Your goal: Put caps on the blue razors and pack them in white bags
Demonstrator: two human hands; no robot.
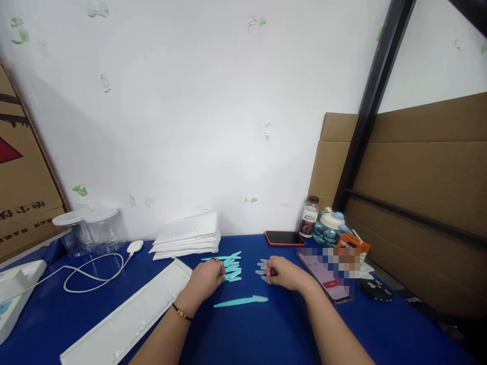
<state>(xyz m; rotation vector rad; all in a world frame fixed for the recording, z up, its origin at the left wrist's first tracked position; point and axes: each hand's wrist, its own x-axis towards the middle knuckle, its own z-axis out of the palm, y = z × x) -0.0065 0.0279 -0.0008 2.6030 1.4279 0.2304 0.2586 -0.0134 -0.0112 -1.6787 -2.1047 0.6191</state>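
Overlapping slim teal plastic sticks [233,269]: left hand [207,278]; right hand [283,274] at translucent plastic caps [261,272]. Grips: cannot tell. Orange box [350,244] lettering part-pixelated.

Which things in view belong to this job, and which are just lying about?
Seemingly in use:
teal sticks at the left hand
clear pieces at the right hand
single teal stick
white packets, possibly

Probably lying about:
orange-edged phone
clear jars
brown-capped bottle
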